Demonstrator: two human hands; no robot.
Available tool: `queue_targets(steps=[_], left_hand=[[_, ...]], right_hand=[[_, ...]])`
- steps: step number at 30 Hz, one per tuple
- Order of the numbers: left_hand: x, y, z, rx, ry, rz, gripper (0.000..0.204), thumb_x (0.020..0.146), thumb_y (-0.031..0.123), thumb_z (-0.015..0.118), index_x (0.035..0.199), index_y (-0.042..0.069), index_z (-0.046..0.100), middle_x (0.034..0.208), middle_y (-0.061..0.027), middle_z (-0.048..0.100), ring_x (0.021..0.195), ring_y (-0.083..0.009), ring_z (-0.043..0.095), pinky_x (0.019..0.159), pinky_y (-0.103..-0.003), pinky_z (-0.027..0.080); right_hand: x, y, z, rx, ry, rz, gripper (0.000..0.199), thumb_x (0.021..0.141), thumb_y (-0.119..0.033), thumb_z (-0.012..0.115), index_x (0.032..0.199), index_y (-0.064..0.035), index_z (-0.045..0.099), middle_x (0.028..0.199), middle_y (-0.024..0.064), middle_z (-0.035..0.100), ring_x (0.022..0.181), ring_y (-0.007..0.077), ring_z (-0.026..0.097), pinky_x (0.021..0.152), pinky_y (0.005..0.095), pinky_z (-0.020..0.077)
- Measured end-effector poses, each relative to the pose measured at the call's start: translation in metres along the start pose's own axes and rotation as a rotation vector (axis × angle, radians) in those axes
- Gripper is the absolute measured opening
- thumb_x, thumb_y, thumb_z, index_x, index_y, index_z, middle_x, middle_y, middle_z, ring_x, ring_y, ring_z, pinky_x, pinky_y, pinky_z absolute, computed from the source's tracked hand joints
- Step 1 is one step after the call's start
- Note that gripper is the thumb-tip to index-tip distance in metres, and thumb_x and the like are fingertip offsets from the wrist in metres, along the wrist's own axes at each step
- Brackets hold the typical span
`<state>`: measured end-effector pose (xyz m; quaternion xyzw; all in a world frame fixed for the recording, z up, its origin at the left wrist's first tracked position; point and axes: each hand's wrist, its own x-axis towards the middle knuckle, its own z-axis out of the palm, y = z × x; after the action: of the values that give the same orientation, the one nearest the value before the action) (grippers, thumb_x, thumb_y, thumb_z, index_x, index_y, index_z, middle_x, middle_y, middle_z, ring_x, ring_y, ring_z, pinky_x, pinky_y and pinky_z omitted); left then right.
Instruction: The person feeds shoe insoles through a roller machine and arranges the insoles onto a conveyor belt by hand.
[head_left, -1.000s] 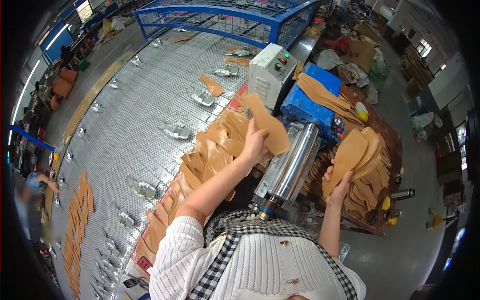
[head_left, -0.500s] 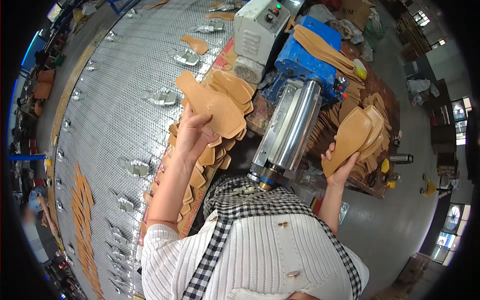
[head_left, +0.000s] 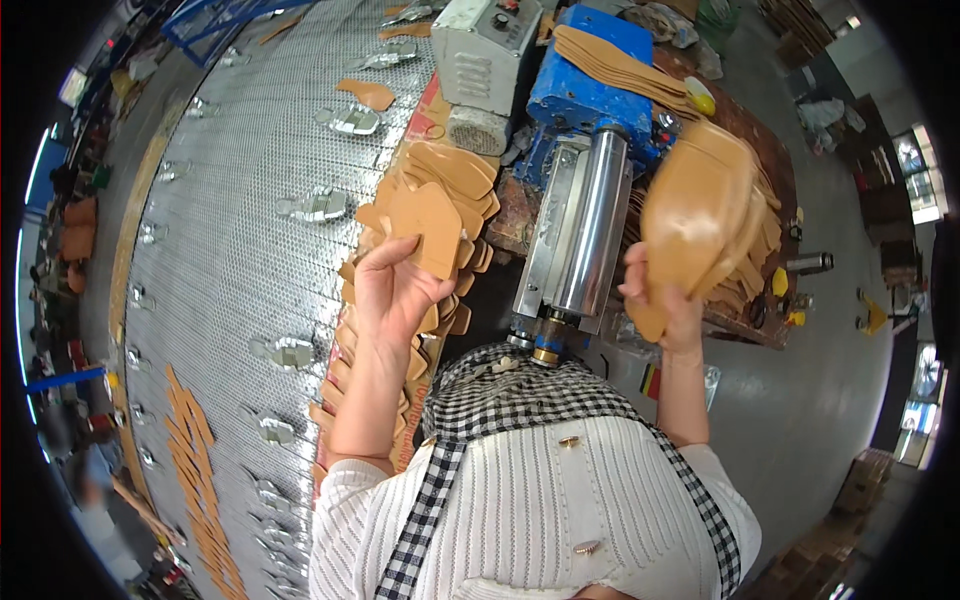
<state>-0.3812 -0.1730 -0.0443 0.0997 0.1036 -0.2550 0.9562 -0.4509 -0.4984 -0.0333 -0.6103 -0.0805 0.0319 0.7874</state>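
Observation:
Two tan shoe insoles show in my hands or close to them. My left hand (head_left: 395, 305) has its thumb pressed on a tan insole (head_left: 428, 228), held against a pile of similar insoles (head_left: 455, 170) beside the mesh belt. Its other fingers are partly hidden beneath. On the right, my right hand (head_left: 672, 305) grips a small stack of insoles (head_left: 700, 205) by the narrow end, their wide ends raised and smeared by motion. Between both hands lies a shiny metal roller (head_left: 597, 225) on a blue machine (head_left: 590, 85).
A mesh belt (head_left: 270, 150) carries grey shoe-shaped pieces (head_left: 315, 205) and a long row of tan strips (head_left: 200, 480). Behind the pile stands a grey control box (head_left: 480, 55). More insoles (head_left: 620, 65) rest on the blue machine. At the far left is another person (head_left: 105, 500).
My left hand has moved down and right, bringing its insole onto the pile. My right hand has lifted and tilted its stack up toward the machine. The whole view has shifted slightly.

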Motion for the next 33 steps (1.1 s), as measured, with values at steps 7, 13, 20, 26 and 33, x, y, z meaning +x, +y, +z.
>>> queue_targets(steps=[7, 13, 20, 26, 33], left_hand=[[0.005, -0.036, 0.026, 0.143, 0.125, 0.243, 0.043, 0.085, 0.005, 0.046, 0.127, 0.007, 0.037, 0.114, -0.0150, 0.054, 0.096, -0.0327, 0.060, 0.069, -0.053, 0.053], [0.003, -0.058, 0.020, 0.709, 0.189, 0.963, 0.066, 0.087, -0.008, 0.043, 0.139, 0.013, 0.009, 0.131, -0.0156, 0.037, 0.116, -0.0237, 0.047, 0.084, -0.033, 0.051], [0.012, -0.060, 0.002, 1.386, 0.158, 1.518, 0.058, 0.089, -0.007, 0.041, 0.135, 0.006, 0.008, 0.134, -0.0198, 0.030, 0.117, -0.0260, 0.044, 0.094, -0.040, 0.044], [0.021, -0.055, -0.002, 1.442, -0.069, 1.605, 0.050, 0.085, -0.011, 0.041, 0.128, -0.005, 0.018, 0.125, -0.0223, 0.038, 0.109, -0.0294, 0.049, 0.090, -0.040, 0.044], [0.018, -0.039, 0.009, 1.831, 0.055, 1.707, 0.038, 0.080, -0.014, 0.043, 0.117, -0.013, 0.036, 0.116, -0.0242, 0.050, 0.098, -0.0320, 0.057, 0.078, -0.036, 0.049]], right_hand=[[0.023, -0.005, 0.093, -0.197, -0.099, 0.140, 0.021, 0.094, -0.022, 0.048, 0.097, -0.0031, 0.056, 0.071, -0.0003, 0.053, 0.065, 0.0072, 0.049, 0.057, 0.0212, 0.0385], [0.020, 0.012, 0.119, -0.054, -0.220, 0.124, 0.026, 0.092, -0.016, 0.051, 0.112, -0.0030, 0.042, 0.088, 0.0027, 0.045, 0.072, 0.0085, 0.050, 0.063, 0.0262, 0.0463], [0.015, 0.007, 0.116, -0.073, -0.243, 0.200, 0.018, 0.095, -0.019, 0.046, 0.102, -0.0021, 0.047, 0.085, 0.0032, 0.051, 0.069, 0.0085, 0.050, 0.062, 0.0247, 0.0436], [0.011, 0.004, 0.108, -0.128, -0.306, 0.247, 0.021, 0.096, -0.023, 0.044, 0.096, -0.0032, 0.052, 0.078, 0.0018, 0.051, 0.065, 0.0085, 0.047, 0.060, 0.0233, 0.0410], [0.014, 0.007, 0.097, 0.024, -0.294, 0.359, 0.023, 0.095, -0.023, 0.046, 0.094, -0.0020, 0.053, 0.076, 0.0011, 0.050, 0.064, 0.0076, 0.047, 0.059, 0.0223, 0.0393]])
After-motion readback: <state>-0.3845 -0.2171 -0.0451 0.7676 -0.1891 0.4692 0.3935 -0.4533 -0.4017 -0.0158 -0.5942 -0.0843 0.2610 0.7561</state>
